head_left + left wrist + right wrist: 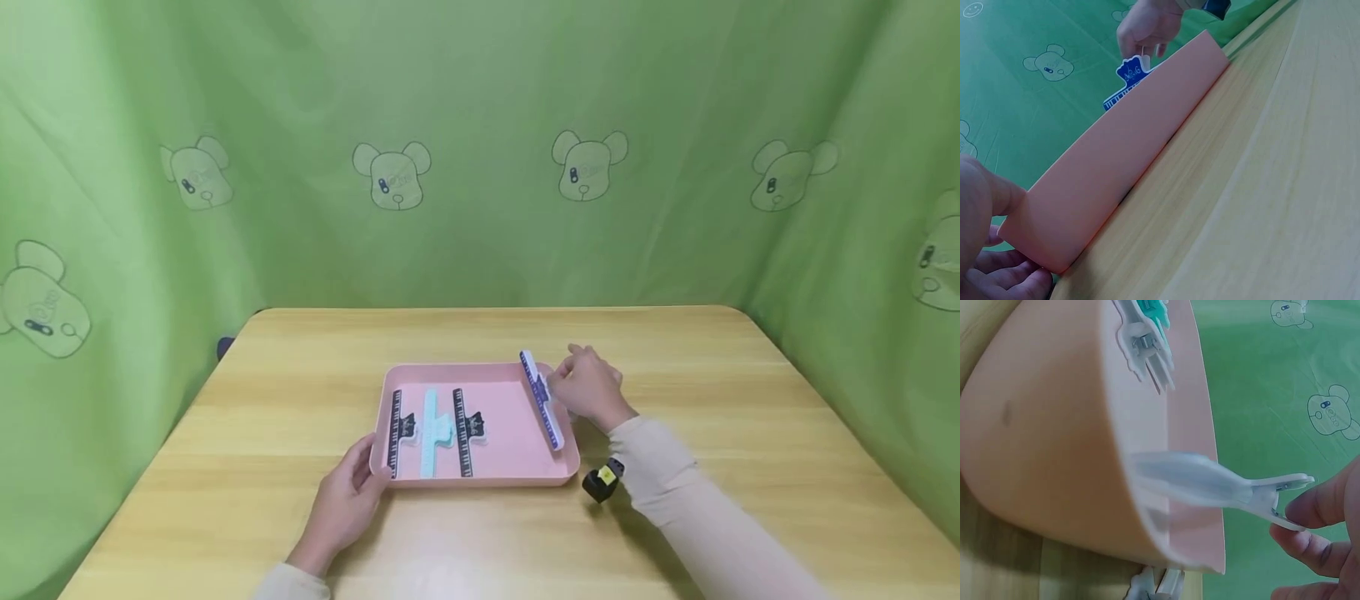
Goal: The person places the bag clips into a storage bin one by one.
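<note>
A shallow pink tray (517,481) lies on the table. My left hand (347,500) grips its near left corner, thumb at the rim and fingers around the corner in the left wrist view. Inside, side by side, are a black piano-key clip (395,429), a mint clip (429,433) and another black clip (462,433). Near the tray's right end, my right hand (592,387) pinches the handle of a blue-and-white piano-key clip (542,400). That clip is tilted, its far end over the back rim; the right wrist view shows its white side (1197,481).
At the bottom of the right wrist view, part of another clip (1154,586) shows outside the tray. A black wrist device (602,479) hangs at my right wrist. Green curtains (480,250) enclose the back and sides of the wooden table (315,342).
</note>
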The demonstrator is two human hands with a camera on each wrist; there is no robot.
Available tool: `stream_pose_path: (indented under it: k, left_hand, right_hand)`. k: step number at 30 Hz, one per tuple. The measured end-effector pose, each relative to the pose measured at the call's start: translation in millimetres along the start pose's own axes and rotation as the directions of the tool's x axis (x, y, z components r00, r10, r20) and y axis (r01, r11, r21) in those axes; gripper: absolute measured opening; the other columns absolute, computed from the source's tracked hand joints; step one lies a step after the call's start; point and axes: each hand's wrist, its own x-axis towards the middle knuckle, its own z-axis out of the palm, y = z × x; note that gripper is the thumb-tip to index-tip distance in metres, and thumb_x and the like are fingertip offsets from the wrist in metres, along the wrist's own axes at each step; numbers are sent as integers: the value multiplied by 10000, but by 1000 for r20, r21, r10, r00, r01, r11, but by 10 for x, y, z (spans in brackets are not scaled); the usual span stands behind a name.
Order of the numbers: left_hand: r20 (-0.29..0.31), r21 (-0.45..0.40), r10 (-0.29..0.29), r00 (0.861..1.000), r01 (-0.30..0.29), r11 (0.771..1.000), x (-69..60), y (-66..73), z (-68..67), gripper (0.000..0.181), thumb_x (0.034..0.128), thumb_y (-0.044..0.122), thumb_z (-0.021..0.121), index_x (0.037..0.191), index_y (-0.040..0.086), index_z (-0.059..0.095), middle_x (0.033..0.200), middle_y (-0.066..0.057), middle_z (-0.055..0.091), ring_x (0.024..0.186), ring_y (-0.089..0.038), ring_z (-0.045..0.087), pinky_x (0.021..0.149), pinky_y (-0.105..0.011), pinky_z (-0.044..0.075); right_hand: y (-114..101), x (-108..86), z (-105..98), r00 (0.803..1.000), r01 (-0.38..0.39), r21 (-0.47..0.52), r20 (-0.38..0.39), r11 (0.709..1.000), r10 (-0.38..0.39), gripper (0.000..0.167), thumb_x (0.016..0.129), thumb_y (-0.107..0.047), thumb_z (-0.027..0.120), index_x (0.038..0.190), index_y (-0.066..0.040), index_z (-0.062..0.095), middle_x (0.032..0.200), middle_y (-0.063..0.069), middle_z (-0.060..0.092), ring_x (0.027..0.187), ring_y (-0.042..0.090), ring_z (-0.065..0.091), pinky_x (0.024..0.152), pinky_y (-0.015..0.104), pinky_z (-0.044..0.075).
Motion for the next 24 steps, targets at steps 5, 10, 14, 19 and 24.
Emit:
stream_pose_path:
  k: [5,10,14,19,24]
  left_hand:
    - [2,-13,8,1000,-8,1000,-41,-6,3,573,955,85,587,1465,-16,345,1472,-262,369,1312,-368,434,1035,-329,421]
    - [13,-20,-14,1000,14,1000,-50,-15,0,577,955,86,589,1468,-7,344,1479,-257,362,1315,-363,430,1033,-314,418]
    - [14,-20,-16,1000,17,1000,-52,-16,-4,579,955,83,587,1469,-11,339,1480,-258,359,1318,-365,426,1037,-317,414]
    - [13,-21,-9,1000,10,1000,-54,-15,-8,579,954,79,587,1469,-14,338,1480,-257,360,1321,-365,422,1042,-320,410]
    - [14,-20,-12,1000,12,1000,-50,-15,-8,581,955,87,587,1471,-6,338,1481,-253,361,1320,-365,423,1046,-327,409]
  right_hand:
    - [-32,-18,72,1000,11,-16,-5,1000,-12,192,880,-202,615,743,-73,657,1493,287,324,1400,518,143,1077,717,118]
    - [-56,-41,118,1000,8,-18,17,1000,-8,226,884,-209,613,693,-92,642,1500,277,318,1404,513,139,1080,710,120]
    - [-69,-41,142,999,7,-10,33,1000,-6,250,889,-210,613,663,-102,624,1504,274,312,1409,507,124,1091,710,97]
    - [-94,-44,168,1000,7,-3,29,1000,-6,252,881,-201,616,648,-104,611,1498,278,320,1411,505,127,1094,712,84]
    - [-110,-41,197,1000,8,-1,22,1000,-8,260,878,-209,609,639,-107,600,1500,268,327,1415,500,121,1099,707,72]
